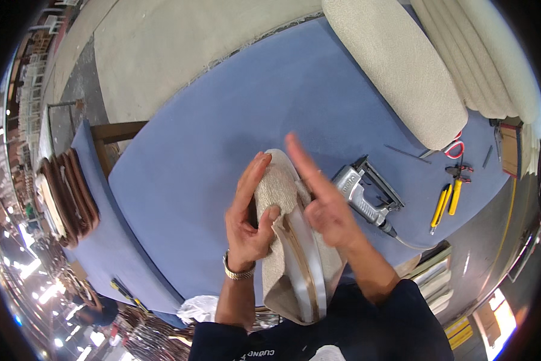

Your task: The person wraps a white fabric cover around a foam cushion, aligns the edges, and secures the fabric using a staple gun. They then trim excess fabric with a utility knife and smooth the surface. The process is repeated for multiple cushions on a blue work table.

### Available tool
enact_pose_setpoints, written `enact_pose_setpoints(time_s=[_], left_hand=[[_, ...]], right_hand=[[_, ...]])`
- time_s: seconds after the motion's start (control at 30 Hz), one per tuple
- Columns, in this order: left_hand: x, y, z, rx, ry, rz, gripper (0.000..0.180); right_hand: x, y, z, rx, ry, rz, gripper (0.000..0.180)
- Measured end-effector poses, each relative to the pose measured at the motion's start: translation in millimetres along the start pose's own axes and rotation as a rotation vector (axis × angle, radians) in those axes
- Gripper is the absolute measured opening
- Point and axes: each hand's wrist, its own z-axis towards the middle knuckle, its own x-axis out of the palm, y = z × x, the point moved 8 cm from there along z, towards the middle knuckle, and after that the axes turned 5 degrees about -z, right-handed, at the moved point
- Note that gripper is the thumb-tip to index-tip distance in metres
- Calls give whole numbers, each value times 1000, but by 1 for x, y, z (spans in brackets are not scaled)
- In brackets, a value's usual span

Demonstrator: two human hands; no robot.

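A beige fabric-covered cushion (277,186) stands on end in front of my body, its loose fabric opening toward me. Inside the opening show a white strip and a narrow brown edge. My left hand (246,225), a metal watch at its wrist, holds the cushion's left side, fingers stretched along it and thumb over the near face. Beside the right side is my right hand (330,213), index finger stretched out and slightly blurred; its other fingers are partly hidden. A silver staple gun (357,191) with an air hose lies just right of that hand.
The blue-covered table (198,156) carries a long beige pad (396,66) at the far right. Near it lie red-handled scissors (455,148), a thin metal rod (407,154), yellow-handled pliers (455,195) and a yellow cutter (440,209). Brown cushions (72,192) are stacked at left.
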Motion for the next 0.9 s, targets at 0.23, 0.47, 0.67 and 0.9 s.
enact_pose_setpoints(time_s=[0.23,0.47,0.67,0.9], left_hand=[[13,-4,-5,3,-2,-14,71],[25,-9,-1,30,35,47,67],[29,-14,4,14,33,29,62],[35,-16,6,-5,-35,50,48]], right_hand=[[4,6,-19,19,30,-59,74],[-8,14,-30,49,-16,-122,66],[-13,17,-32,39,-68,-162,61],[-15,9,-38,30,-148,-82,58]])
